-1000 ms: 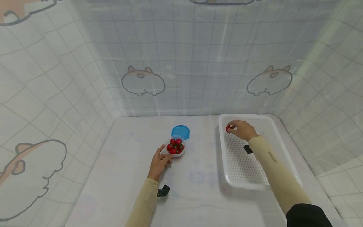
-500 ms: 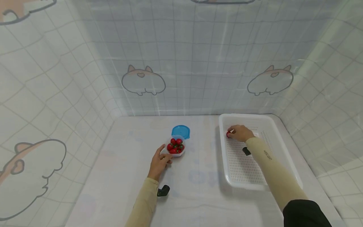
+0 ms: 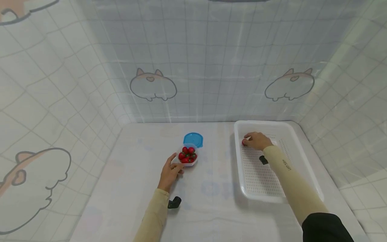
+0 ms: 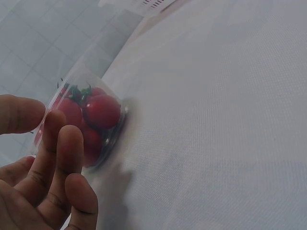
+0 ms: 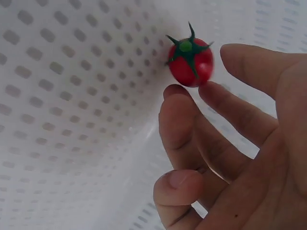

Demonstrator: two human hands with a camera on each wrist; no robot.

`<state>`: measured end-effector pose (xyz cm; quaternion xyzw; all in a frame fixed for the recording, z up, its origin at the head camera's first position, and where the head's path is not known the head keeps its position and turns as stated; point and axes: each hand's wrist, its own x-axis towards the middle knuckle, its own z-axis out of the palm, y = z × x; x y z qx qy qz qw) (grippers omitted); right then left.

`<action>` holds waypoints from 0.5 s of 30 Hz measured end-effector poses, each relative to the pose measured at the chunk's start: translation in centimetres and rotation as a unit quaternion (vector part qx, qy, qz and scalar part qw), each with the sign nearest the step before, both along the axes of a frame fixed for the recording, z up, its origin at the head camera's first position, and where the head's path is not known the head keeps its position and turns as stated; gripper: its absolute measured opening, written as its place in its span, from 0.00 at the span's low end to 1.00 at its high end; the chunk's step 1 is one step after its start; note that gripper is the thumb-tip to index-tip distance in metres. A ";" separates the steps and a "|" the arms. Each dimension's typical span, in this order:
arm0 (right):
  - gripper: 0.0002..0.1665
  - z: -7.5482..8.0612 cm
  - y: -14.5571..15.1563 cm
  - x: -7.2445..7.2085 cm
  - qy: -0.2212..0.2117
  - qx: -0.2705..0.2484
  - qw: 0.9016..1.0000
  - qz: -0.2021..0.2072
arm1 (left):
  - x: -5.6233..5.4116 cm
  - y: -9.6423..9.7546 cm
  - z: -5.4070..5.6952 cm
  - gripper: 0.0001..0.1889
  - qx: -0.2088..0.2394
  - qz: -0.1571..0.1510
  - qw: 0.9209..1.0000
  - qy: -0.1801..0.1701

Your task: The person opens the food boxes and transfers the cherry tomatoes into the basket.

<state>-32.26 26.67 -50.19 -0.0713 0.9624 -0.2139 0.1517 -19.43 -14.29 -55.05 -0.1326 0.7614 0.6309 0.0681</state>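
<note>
My left hand (image 3: 170, 173) pinches the near-left rim of a small clear plastic tub (image 3: 189, 164) between thumb and fingers. Several red cherry tomatoes (image 4: 102, 111) with green stems fill the tub, and a blue lid (image 3: 193, 138) lies right behind it. Inside a white perforated basket (image 3: 257, 183), my right hand (image 3: 257, 140) is down by its left side. One cherry tomato (image 5: 192, 67) sits at the holed floor there, green stem facing the right wrist camera. My fingertips are right under this tomato, while a narrow gap separates the thumb from it.
The basket's raised rim (image 3: 240, 174) runs around the right part of the white table (image 3: 208, 208). Tiled-pattern sheeting (image 3: 196, 84) with animal drawings stands behind and on both sides.
My right hand has lowered with the cherry tomato toward the basket floor, and the thumb now stands off it. The left hand stays on the tub.
</note>
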 end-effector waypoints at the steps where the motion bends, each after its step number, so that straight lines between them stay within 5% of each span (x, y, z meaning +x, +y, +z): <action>1: 0.28 0.2 -0.1 0.0 0.003 -0.002 1.000 -0.003 | 0.0 0.0 0.0 0.36 0.001 -0.001 1.000 0.001; 15: 0.23 5.0 -3.3 0.6 0.140 -0.036 0.989 0.014 | -0.1 0.2 0.0 0.37 0.015 0.006 1.000 0.002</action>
